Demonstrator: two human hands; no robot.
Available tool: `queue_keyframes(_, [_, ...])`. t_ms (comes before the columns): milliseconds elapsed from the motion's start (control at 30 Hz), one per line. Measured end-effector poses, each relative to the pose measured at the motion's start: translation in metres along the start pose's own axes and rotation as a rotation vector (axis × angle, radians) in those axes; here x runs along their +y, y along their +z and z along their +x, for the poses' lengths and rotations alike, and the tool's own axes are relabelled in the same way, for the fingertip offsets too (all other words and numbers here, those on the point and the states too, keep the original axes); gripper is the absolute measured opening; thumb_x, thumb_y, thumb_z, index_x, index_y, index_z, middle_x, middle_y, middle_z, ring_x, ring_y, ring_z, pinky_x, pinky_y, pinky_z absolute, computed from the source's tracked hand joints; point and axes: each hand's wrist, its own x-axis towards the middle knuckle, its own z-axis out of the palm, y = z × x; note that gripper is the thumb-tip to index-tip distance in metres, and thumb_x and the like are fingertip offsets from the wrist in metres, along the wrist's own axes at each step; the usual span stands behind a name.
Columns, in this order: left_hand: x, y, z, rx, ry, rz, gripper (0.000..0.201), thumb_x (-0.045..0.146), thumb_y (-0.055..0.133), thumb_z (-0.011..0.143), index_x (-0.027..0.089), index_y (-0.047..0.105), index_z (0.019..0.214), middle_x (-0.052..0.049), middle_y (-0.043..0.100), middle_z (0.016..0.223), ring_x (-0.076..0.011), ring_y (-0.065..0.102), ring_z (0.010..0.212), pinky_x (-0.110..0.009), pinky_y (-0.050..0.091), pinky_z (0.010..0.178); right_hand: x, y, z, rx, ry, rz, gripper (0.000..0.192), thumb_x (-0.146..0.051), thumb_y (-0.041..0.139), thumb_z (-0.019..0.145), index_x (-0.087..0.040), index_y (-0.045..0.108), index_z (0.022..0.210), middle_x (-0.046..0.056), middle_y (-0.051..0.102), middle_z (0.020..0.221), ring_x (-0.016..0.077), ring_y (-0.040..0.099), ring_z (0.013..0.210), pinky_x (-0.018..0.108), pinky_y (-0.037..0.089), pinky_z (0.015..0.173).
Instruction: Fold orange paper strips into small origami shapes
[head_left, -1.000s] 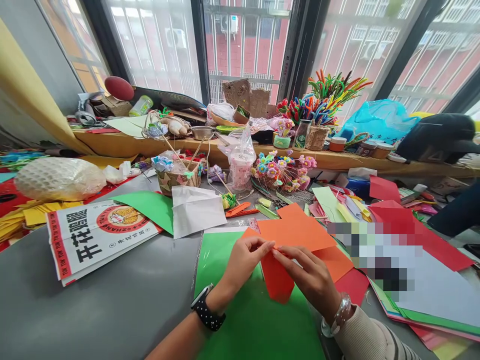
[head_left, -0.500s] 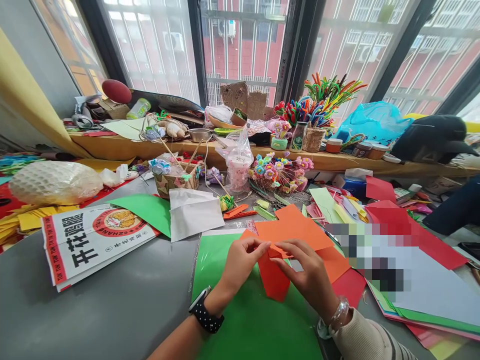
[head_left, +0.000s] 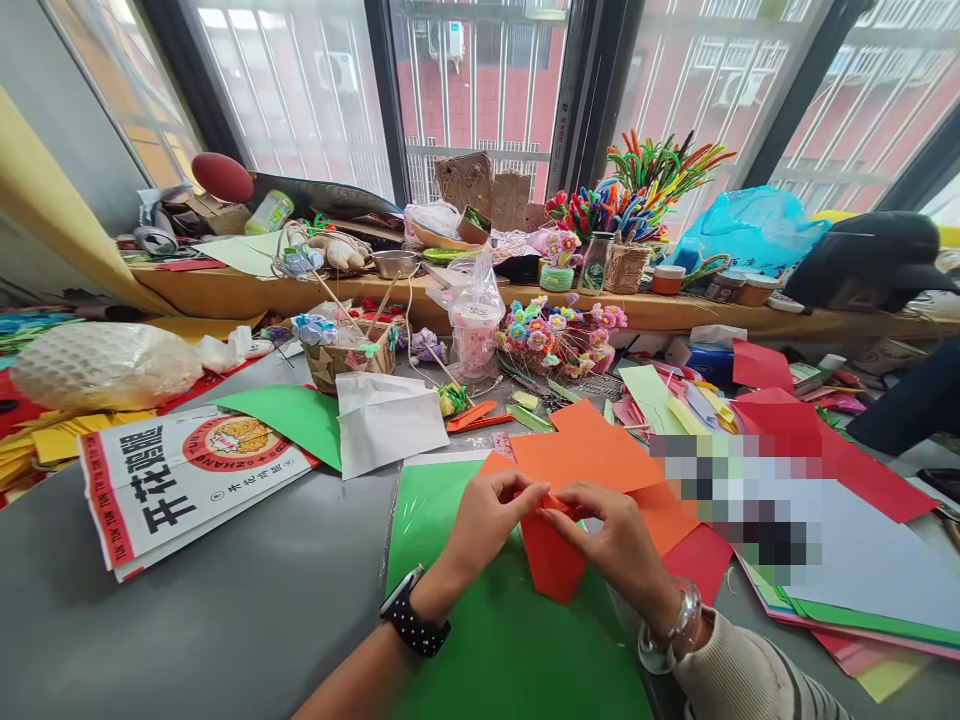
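Observation:
Between my hands is a folded piece of orange paper (head_left: 553,560), its pointed lower end hanging over a green sheet (head_left: 517,650). My left hand (head_left: 491,510), with a dotted watch strap at the wrist, pinches the paper's top edge from the left. My right hand (head_left: 611,530), a clear bracelet below it, pinches the same edge from the right, thumb and forefinger together. The fingertips of both hands nearly meet and hide part of the fold. Behind them lie larger orange sheets (head_left: 592,450), with a red sheet (head_left: 697,575) to the right.
A printed paper bag (head_left: 195,480) and a white paper piece (head_left: 390,425) lie to the left. Paper stacks (head_left: 885,570) cover the right side. Further back stand a basket (head_left: 349,360), a bagged cup (head_left: 476,330) and pipe-cleaner flowers (head_left: 555,335).
My right hand's fingers have closed in on the top edge of the orange paper, nearer my left fingertips. The hanging part of the paper has shifted slightly right.

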Motion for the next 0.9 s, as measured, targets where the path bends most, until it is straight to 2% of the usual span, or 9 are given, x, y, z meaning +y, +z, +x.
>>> queue_keyframes(167, [0.0007, -0.0006, 0.0004, -0.014, 0.006, 0.033, 0.033, 0.044, 0.049, 0.07, 0.013, 0.06, 0.063, -0.002, 0.058, 0.061, -0.011, 0.046, 0.056, -0.02, 0.035, 0.051, -0.0035, -0.0039, 0.0024, -0.093, 0.169, 0.145, 0.022, -0.034, 0.054, 0.073, -0.015, 0.064, 0.074, 0.004, 0.066, 0.069, 0.0146, 0.06, 0.063, 0.022, 0.049, 0.054])
queue_keyframes(400, [-0.0003, -0.0011, 0.002, -0.06, -0.005, 0.068, 0.031, 0.041, 0.05, 0.068, 0.013, 0.061, 0.061, -0.001, 0.058, 0.057, -0.0108, 0.046, 0.053, -0.02, 0.034, 0.05, 0.0013, -0.0017, -0.0001, -0.05, 0.08, -0.007, 0.019, -0.031, 0.054, 0.073, -0.016, 0.063, 0.067, 0.003, 0.065, 0.063, 0.0137, 0.058, 0.057, 0.022, 0.046, 0.051])
queue_keyframes(700, [-0.0026, -0.0018, 0.0021, -0.106, 0.016, 0.132, 0.032, 0.041, 0.048, 0.069, 0.014, 0.061, 0.062, -0.002, 0.058, 0.058, -0.0113, 0.045, 0.054, -0.02, 0.033, 0.05, 0.0001, -0.0042, 0.0015, -0.167, 0.242, 0.092, 0.03, -0.039, 0.051, 0.073, -0.014, 0.064, 0.063, 0.002, 0.064, 0.061, 0.0129, 0.054, 0.056, 0.019, 0.039, 0.048])
queue_keyframes(900, [-0.0017, -0.0053, 0.0038, -0.149, 0.019, 0.164, 0.029, 0.038, 0.049, 0.069, 0.013, 0.061, 0.061, -0.001, 0.056, 0.057, -0.0106, 0.043, 0.053, -0.02, 0.032, 0.048, 0.0053, -0.004, 0.0024, -0.261, 0.274, 0.114, 0.038, -0.042, 0.047, 0.074, -0.012, 0.059, 0.054, -0.002, 0.049, 0.047, 0.0086, 0.041, 0.046, 0.018, 0.03, 0.042])
